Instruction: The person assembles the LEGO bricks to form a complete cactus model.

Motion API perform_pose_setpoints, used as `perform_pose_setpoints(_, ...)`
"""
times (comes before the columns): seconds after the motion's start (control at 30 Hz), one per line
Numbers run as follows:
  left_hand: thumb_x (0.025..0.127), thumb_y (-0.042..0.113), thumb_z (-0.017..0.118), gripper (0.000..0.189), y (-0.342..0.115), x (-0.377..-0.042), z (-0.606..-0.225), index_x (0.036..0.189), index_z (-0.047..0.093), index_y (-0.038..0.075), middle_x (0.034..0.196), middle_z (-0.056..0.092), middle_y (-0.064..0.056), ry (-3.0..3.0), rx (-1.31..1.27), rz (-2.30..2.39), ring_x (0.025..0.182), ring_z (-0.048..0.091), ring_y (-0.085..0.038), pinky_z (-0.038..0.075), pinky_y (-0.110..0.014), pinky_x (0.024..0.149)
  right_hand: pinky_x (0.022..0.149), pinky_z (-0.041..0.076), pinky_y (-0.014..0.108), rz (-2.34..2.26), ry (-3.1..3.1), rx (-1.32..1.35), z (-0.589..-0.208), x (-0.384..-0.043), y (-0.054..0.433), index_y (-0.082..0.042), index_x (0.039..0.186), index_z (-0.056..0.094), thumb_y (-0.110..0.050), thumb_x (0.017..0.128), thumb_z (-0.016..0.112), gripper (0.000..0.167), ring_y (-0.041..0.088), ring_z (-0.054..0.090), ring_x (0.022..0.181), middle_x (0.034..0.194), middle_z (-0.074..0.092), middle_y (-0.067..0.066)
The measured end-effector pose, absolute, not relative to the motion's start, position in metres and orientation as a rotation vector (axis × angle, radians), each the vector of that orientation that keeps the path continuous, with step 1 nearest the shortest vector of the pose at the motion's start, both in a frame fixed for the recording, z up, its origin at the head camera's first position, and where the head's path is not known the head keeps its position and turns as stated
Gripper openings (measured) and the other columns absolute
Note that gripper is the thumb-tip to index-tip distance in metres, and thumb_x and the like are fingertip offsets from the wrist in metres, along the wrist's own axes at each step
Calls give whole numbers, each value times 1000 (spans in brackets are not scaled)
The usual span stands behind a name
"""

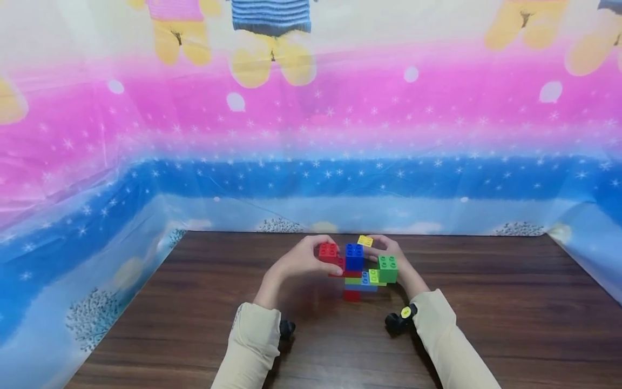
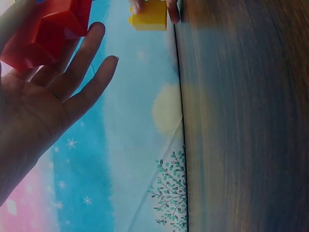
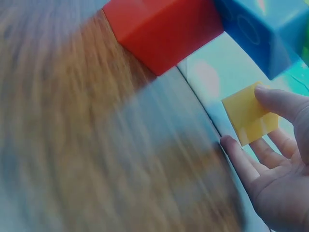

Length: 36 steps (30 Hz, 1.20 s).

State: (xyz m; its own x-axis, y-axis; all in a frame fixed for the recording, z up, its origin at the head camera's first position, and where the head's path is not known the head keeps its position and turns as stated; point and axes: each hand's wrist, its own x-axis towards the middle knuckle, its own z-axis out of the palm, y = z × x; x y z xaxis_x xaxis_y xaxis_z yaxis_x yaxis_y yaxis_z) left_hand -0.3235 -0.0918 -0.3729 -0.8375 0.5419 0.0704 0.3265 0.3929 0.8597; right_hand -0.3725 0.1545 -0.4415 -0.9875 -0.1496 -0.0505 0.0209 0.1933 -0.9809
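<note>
A stack of toy building blocks stands between the hands in the head view. It has a red block (image 1: pixel 328 252) at upper left, a dark blue block (image 1: pixel 354 257) in the middle, a green block (image 1: pixel 388 269) at right, lime and light blue layers below, and a red block (image 1: pixel 352 295) at the bottom. My left hand (image 1: pixel 302 258) grips the stack's red upper-left part, thumb in front; its other fingers spread behind in the left wrist view. Behind the stack, my right hand (image 1: pixel 394 253) pinches a yellow block (image 3: pixel 248 116) between thumb and fingers.
The brown wooden table (image 1: pixel 194 324) lies under everything. A patterned cloth (image 1: pixel 311 178) hangs along its back and left edges. Black wrist cameras sit by both cuffs, the right one (image 1: pixel 399 321) low near the table.
</note>
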Motion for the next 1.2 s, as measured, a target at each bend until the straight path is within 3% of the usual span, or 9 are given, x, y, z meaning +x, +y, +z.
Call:
perform_pose_setpoints(0.17, 78, 16, 80, 40, -93, -320, -373, 110, 58, 8, 101, 68, -10, 2366, 764, 1456, 89, 66, -19, 59, -33, 78, 77, 55, 24, -1860, 2345, -19, -451, -377, 165, -6, 142, 43, -29, 93, 66, 59, 17, 64, 99, 142, 49, 23)
perform_pose_setpoints(0.33, 77, 15, 80, 40, -96, -318, -371, 110, 57, 9, 102, 68, -9, 2320, 716, 1494, 93, 67, -22, 59, -41, 82, 69, 54, 22, -1869, 2370, -42, -454, -378, 175, -5, 144, 41, -28, 94, 63, 59, 8, 61, 87, 142, 47, 22)
perform_pose_setpoints(0.63, 79, 14, 79, 41, -93, -321, -374, 112, 58, 5, 100, 68, -10, 2370, 793, 1430, 88, 66, -18, 58, -33, 78, 83, 47, 19, -1852, 2438, -41, -449, -370, 186, -5, 139, 46, -37, 95, 61, 56, 13, 57, 106, 134, 53, 17)
perform_pose_setpoints(0.8, 79, 13, 79, 36, -93, -321, -372, 108, 58, 8, 98, 69, -10, 2367, 808, 1437, 85, 66, -17, 58, -33, 77, 92, 50, 19, -1958, 2353, -86, -435, -365, 190, -3, 144, 39, -35, 96, 59, 60, 12, 55, 111, 136, 48, 16)
perform_pose_setpoints(1.0, 79, 12, 78, 35, -93, -320, -372, 108, 58, 7, 98, 69, -12, 2337, 817, 1457, 84, 66, -18, 59, -39, 79, 114, 39, 39, -2118, 2225, -108, -422, -362, 197, 1, 147, 31, -31, 98, 58, 64, 5, 53, 110, 135, 42, 10)
perform_pose_setpoints(1.2, 79, 13, 78, 36, -93, -318, -372, 109, 58, 7, 99, 68, -11, 2336, 802, 1464, 85, 66, -18, 58, -37, 79, 118, 32, 43, -2147, 2207, -131, -411, -360, 201, 1, 148, 29, -30, 99, 55, 64, 5, 51, 111, 135, 40, 11)
